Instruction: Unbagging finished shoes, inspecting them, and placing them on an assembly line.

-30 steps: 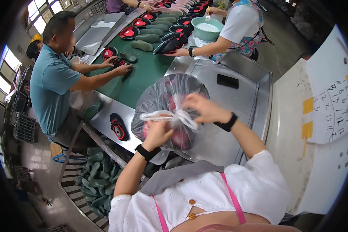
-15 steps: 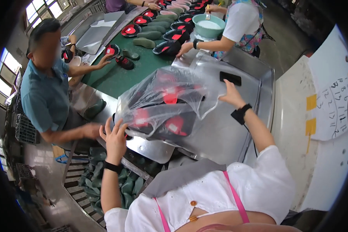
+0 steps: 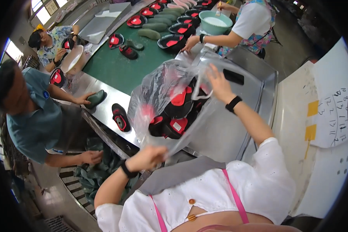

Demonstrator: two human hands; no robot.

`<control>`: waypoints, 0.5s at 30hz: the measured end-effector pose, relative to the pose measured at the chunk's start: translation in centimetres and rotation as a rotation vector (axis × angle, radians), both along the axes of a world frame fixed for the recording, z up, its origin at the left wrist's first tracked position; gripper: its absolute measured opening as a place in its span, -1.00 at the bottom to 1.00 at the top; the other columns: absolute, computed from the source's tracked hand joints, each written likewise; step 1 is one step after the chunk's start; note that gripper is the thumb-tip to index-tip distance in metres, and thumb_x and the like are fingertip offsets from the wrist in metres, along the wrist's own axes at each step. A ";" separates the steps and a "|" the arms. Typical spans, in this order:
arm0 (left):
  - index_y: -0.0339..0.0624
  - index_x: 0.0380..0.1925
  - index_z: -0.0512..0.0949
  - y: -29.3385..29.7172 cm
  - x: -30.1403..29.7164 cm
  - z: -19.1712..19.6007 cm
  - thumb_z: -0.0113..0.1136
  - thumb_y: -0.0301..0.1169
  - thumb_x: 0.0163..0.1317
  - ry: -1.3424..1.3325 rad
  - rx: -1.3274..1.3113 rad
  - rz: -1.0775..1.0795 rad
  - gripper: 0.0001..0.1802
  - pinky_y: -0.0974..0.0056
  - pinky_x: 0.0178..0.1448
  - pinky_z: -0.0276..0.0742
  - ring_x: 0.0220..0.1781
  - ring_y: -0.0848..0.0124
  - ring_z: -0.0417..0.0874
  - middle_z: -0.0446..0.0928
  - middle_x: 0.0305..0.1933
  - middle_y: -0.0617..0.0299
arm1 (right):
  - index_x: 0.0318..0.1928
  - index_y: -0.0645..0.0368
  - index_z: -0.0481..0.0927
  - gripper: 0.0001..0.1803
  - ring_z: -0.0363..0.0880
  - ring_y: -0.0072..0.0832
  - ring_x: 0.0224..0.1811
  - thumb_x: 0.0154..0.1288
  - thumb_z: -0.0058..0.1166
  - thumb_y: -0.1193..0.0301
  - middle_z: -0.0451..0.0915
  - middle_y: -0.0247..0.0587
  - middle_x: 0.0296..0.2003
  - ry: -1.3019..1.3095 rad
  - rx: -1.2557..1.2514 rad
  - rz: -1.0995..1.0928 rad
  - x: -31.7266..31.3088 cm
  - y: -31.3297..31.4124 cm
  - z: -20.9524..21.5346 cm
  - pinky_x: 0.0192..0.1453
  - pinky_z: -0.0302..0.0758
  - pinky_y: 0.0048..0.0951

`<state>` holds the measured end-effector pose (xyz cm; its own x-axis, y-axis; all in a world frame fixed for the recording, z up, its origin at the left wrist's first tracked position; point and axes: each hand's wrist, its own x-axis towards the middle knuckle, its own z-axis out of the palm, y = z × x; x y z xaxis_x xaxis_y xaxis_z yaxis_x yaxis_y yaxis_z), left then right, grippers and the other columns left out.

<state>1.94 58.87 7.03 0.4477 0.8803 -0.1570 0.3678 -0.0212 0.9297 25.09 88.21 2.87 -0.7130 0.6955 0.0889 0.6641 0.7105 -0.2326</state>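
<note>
Head view, left hand (image 3: 152, 156) and right hand (image 3: 219, 83) gripping clear plastic bag (image 3: 162, 89)

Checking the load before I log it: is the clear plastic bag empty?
No, the clear plastic bag, held by the right hand and left hand, shows several black-and-red shoe pieces inside it.

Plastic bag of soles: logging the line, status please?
Left hand grips the bag's lower edge. Right hand grips its top. Clear plastic bag of red-and-black soles stretched over the steel table. A loose sole lies beside it.
</note>
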 end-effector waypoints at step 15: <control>-0.29 0.05 0.33 9.3 -7.9 1.7 0.18 -0.41 0.04 0.985 0.722 0.686 -0.47 0.07 0.23 0.25 0.24 -0.07 0.23 0.17 0.22 -0.23 | -0.31 0.17 0.59 -0.68 0.48 -0.25 -0.10 -0.08 0.22 0.25 0.52 -0.08 -0.19 0.429 0.318 -0.035 -0.1 3.6 13.2 -0.04 0.42 -0.34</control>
<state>-5.94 68.16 8.71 -0.1267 0.8963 0.4249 0.9866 0.0692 0.1481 24.98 91.77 16.06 -0.5431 0.6096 0.5775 0.5817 0.7691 -0.2649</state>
